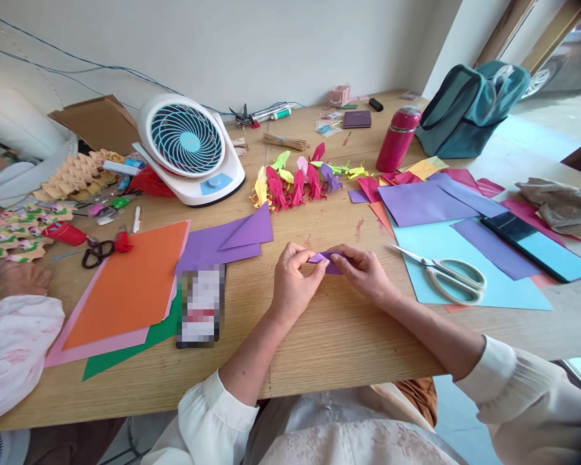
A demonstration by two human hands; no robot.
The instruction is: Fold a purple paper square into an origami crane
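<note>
A small folded piece of purple paper (333,266) is held between my two hands, just above the table in front of me. My left hand (296,274) pinches its left end between thumb and fingers. At the other end, my right hand (365,272) grips the paper the same way, partly covering it. Beyond my hands stands a cluster of folded paper figures (297,184) in red, yellow, green, pink and purple. To the right, white-handled scissors (458,278) lie closed on a light blue sheet (426,294).
Left of my hands lie purple sheets (208,242), an orange sheet (130,284) and a phone (201,307). Behind are a fan (188,148), a red bottle (397,139) and a teal bag (465,113). A co-worker's sleeve (19,349) and hands are at far left, near black-handled scissors (98,253).
</note>
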